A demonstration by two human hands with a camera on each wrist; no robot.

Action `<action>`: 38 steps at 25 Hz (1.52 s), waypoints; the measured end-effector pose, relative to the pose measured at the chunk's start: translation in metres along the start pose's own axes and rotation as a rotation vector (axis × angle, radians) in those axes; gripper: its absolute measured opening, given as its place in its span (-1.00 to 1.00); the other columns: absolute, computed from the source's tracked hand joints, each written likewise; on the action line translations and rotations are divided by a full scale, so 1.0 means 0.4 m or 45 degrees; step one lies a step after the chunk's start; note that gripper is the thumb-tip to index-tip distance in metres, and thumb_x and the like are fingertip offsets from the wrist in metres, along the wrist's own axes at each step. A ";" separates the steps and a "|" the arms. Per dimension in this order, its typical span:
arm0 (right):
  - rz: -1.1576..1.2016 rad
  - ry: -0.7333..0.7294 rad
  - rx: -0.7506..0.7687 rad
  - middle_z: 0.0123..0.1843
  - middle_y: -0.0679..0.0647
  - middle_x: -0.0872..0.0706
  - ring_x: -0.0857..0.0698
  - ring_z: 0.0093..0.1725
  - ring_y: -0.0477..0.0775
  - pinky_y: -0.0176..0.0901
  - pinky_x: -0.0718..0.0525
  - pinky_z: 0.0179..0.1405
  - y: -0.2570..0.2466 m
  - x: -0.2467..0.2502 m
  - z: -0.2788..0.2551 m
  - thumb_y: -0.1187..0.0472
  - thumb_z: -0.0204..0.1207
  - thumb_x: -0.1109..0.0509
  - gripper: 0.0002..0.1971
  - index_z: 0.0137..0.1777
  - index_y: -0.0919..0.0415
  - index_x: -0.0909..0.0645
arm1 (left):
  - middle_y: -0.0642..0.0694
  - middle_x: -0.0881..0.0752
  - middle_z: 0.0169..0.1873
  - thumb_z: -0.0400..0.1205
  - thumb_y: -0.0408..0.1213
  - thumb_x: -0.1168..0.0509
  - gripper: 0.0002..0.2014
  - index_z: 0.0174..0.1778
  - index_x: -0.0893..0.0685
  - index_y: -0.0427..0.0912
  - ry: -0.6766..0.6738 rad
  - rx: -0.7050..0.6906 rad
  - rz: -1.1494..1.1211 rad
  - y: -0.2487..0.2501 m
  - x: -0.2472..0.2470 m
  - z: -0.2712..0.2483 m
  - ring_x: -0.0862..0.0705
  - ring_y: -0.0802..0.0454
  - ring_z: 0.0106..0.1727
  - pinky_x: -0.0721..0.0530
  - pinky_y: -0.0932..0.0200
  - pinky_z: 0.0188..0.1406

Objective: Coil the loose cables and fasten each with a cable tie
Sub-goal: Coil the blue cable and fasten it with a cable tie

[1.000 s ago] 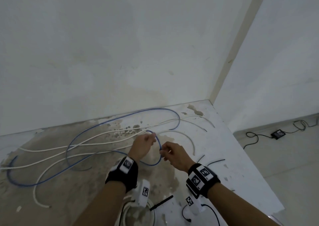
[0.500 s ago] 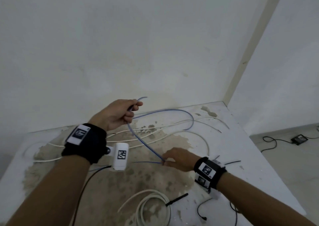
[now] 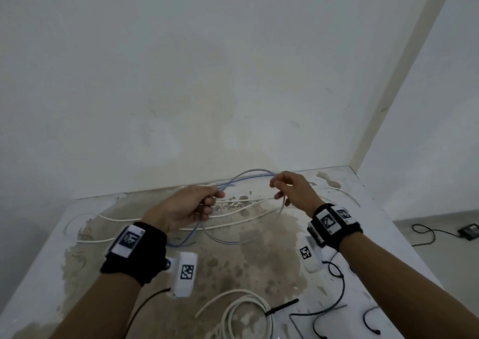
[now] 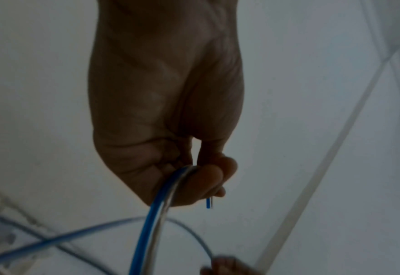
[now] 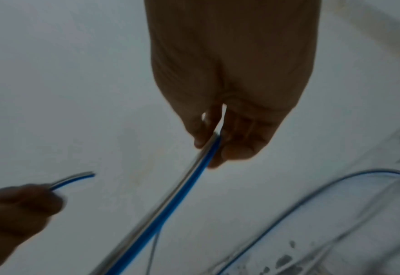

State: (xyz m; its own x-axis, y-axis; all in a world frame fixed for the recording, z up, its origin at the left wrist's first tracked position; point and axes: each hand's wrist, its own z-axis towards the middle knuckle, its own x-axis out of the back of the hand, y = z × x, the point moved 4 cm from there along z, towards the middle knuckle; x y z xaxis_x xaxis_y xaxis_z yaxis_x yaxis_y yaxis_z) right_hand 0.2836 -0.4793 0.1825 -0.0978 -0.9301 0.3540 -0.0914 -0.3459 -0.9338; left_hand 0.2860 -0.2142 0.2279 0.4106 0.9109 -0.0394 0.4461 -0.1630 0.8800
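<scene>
A thin blue cable [image 3: 255, 175] arches in the air between both hands above a stained white table [image 3: 404, 250]. My left hand [image 3: 204, 201] grips the cable near its cut end [image 4: 209, 203], with a loop hanging below the fist. My right hand [image 3: 281, 187] pinches the same blue cable [image 5: 170, 201] further along, raised above the table. More blue cable [image 3: 228, 241] trails on the table below. Long white cables [image 3: 233, 210] lie loose across the table behind the hands. A coiled white cable [image 3: 246, 310] with a black cable tie [image 3: 281, 307] lies near the front.
Loose black cable ties [image 3: 317, 312] lie on the table at the front right. A wall rises directly behind the table. On the floor to the right lies a black adapter [image 3: 469, 231] with its cord. Wrist camera cords hang under both arms.
My right hand has risen from the table with the blue cable. My left hand has come down and toward it. A loop of cable now arches between them.
</scene>
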 end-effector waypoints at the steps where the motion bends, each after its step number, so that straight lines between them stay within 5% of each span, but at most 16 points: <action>1: 0.019 0.054 0.101 0.04 0.12 -0.81 -0.78 -0.33 -0.01 -0.11 -0.56 -0.52 -0.035 -0.010 -0.007 0.37 0.71 -0.23 -0.84 0.14 0.14 -0.57 | 0.07 -0.44 -0.55 0.78 -0.22 -0.12 -0.75 -0.06 -0.67 -0.21 -0.003 -0.020 -0.025 -0.013 -0.021 0.003 -0.46 0.19 -0.60 -0.46 0.36 -0.62; 4: 0.010 0.019 0.257 0.05 -0.01 -0.84 -0.81 -0.27 -0.03 -0.23 -0.58 -0.55 -0.118 -0.049 -0.020 0.41 0.69 -0.24 -0.71 0.30 0.06 -0.49 | 0.01 -0.55 -0.47 0.78 -0.24 -0.13 -0.73 -0.07 -0.71 -0.21 0.022 -0.229 0.001 -0.025 -0.064 0.018 -0.58 0.12 -0.50 -0.58 0.29 -0.47; 7: -0.164 -0.067 0.315 0.02 -0.06 -0.80 -0.78 -0.26 -0.08 -0.21 -0.65 -0.38 -0.164 -0.072 -0.027 0.35 0.66 -0.34 -0.81 0.17 0.14 -0.70 | 0.05 -0.68 -0.33 0.78 -0.19 -0.13 -0.71 -0.12 -0.75 -0.05 0.143 -0.702 0.472 0.010 -0.072 0.013 -0.67 0.17 -0.26 -0.57 0.25 -0.18; 10: -0.080 -0.123 0.270 -0.04 -0.08 -0.78 -0.67 -0.29 -0.16 -0.32 -0.63 -0.26 -0.186 -0.074 -0.041 0.36 0.62 -0.39 -0.81 0.16 0.20 -0.76 | 0.02 -0.58 -0.08 0.74 -0.08 -0.14 -0.73 -0.11 -0.74 0.09 0.376 -1.067 0.783 0.039 -0.057 -0.006 -0.57 0.24 0.02 -0.47 0.42 0.01; 12: 0.088 -0.163 0.240 -0.04 0.00 -0.78 -0.66 -0.27 -0.10 -0.33 -0.57 -0.30 -0.200 -0.079 -0.052 0.39 0.58 -0.43 -0.78 0.18 0.19 -0.68 | -0.03 -0.59 -0.05 0.78 -0.18 -0.11 -0.73 -0.13 -0.69 0.00 0.338 -1.000 0.695 0.043 -0.057 0.001 -0.63 0.20 0.02 -0.54 0.31 0.03; 14: 0.204 -0.154 0.245 -0.02 0.09 -0.80 -0.68 -0.20 -0.02 -0.27 -0.56 -0.26 -0.211 -0.080 -0.054 0.41 0.56 -0.46 -0.76 0.13 0.15 -0.55 | -0.11 -0.64 -0.18 0.81 -0.22 -0.02 -0.75 -0.06 -0.54 -0.18 0.135 -0.788 0.400 0.037 -0.086 0.006 -0.70 0.07 -0.30 -0.64 0.10 -0.22; 16: 0.259 -0.141 0.277 0.02 0.15 -0.82 -0.70 -0.11 -0.01 -0.27 -0.63 -0.13 -0.221 -0.085 -0.056 0.43 0.56 -0.46 -0.74 0.09 0.16 -0.47 | -0.12 -0.56 -0.37 0.82 -0.20 0.02 -0.78 0.12 -0.47 -0.24 0.058 -0.576 0.161 0.032 -0.106 0.003 -0.44 0.09 -0.59 -0.41 0.18 -0.53; 18: 0.276 -0.145 0.327 0.07 0.23 -0.82 -0.74 -0.01 0.02 -0.20 -0.68 0.05 -0.225 -0.095 -0.062 0.47 0.58 -0.42 -0.75 0.08 0.20 -0.44 | -0.08 -0.46 -0.49 0.81 -0.22 0.03 -0.70 0.25 -0.53 -0.28 -0.033 -0.341 -0.029 0.026 -0.114 0.002 -0.28 0.14 -0.62 -0.26 0.25 -0.61; 20: 0.246 -0.110 0.373 0.14 0.27 -0.77 -0.73 0.09 0.01 -0.15 -0.69 0.15 -0.224 -0.101 -0.066 0.45 0.59 -0.41 -0.79 0.07 0.22 -0.46 | -0.03 -0.39 -0.53 0.80 -0.23 0.04 -0.64 0.17 -0.63 -0.32 -0.216 -0.161 -0.176 0.028 -0.126 -0.011 -0.27 0.13 -0.59 -0.33 0.26 -0.59; 23: 0.190 0.100 0.300 0.23 0.07 -0.67 -0.67 0.18 -0.04 -0.08 -0.68 0.21 -0.214 -0.094 -0.067 0.19 0.59 -0.50 -0.74 0.17 0.11 -0.50 | 0.01 -0.41 -0.52 0.79 -0.23 0.01 -0.67 0.12 -0.65 -0.26 -0.264 -0.198 -0.390 0.059 -0.126 -0.029 -0.35 0.13 -0.57 -0.48 0.25 -0.54; 25: 0.289 0.272 0.168 0.26 0.02 -0.63 -0.66 0.16 -0.08 -0.26 -0.66 0.01 -0.207 -0.096 -0.088 0.07 0.61 -0.46 -0.65 0.29 0.07 -0.45 | 0.02 -0.50 -0.49 0.80 -0.24 -0.02 -0.73 0.12 -0.62 -0.23 -0.214 -0.341 -0.677 0.086 -0.114 -0.031 -0.47 0.13 -0.55 -0.57 0.25 -0.49; 28: 0.401 0.252 0.142 0.30 0.06 -0.60 -0.69 0.21 0.03 -0.34 -0.64 -0.10 -0.189 -0.148 -0.136 -0.06 0.67 -0.34 -0.61 0.40 0.04 -0.39 | -0.12 -0.78 -0.23 0.81 -0.26 -0.04 -0.78 0.06 -0.58 -0.22 -0.118 -0.530 -1.019 0.117 -0.082 -0.026 -0.82 -0.08 -0.12 -0.79 0.03 -0.07; 30: 0.229 0.107 0.313 0.34 -0.01 -0.56 -0.66 0.27 -0.03 -0.28 -0.69 0.04 -0.180 -0.196 -0.154 -0.13 0.65 -0.32 -0.61 0.41 -0.06 -0.43 | -0.22 -0.82 0.06 0.82 -0.28 -0.02 -0.84 0.03 -0.48 -0.18 -0.078 -0.598 -1.001 0.122 -0.066 -0.026 -0.76 -0.19 0.21 -0.71 -0.09 0.20; 33: -0.029 0.011 0.482 0.12 0.13 -0.65 -0.68 0.10 0.16 0.10 -0.72 0.02 -0.173 -0.211 -0.139 0.00 0.76 -0.21 -0.82 0.16 0.09 -0.52 | -0.13 -0.79 0.19 0.81 -0.23 -0.05 -0.88 -0.01 -0.42 -0.14 0.018 -0.608 -0.702 0.107 -0.055 -0.032 -0.69 -0.10 0.34 -0.64 -0.02 0.25; 36: -0.195 -0.072 0.462 -0.21 0.11 -0.61 -0.60 -0.20 0.24 0.17 -0.60 -0.23 -0.181 -0.173 -0.122 0.06 0.82 -0.07 -0.81 0.02 0.10 -0.42 | -0.06 -0.87 -0.07 0.70 0.01 -0.25 -0.69 0.02 -0.63 -0.21 0.293 -0.396 -0.230 0.065 -0.021 -0.040 -0.82 0.01 -0.01 -0.73 0.08 -0.08; 38: -0.343 -0.156 0.499 -0.28 0.09 -0.48 -0.47 -0.29 0.12 0.21 -0.57 -0.28 -0.191 -0.140 -0.116 0.06 0.82 -0.04 -0.80 0.01 0.10 -0.40 | -0.04 -0.79 -0.48 0.57 0.21 -0.34 -0.53 -0.35 -0.67 -0.18 0.558 -0.370 0.186 0.048 0.016 -0.057 -0.71 0.09 -0.48 -0.64 0.15 -0.34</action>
State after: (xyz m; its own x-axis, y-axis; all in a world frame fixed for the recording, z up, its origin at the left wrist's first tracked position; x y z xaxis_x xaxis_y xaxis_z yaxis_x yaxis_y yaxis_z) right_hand 0.2502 -0.3950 0.2362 -0.0021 -0.8006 0.5992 0.2846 -0.5749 -0.7672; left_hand 0.2791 -0.2029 0.2555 0.0541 0.9695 0.2392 0.1452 -0.2446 0.9587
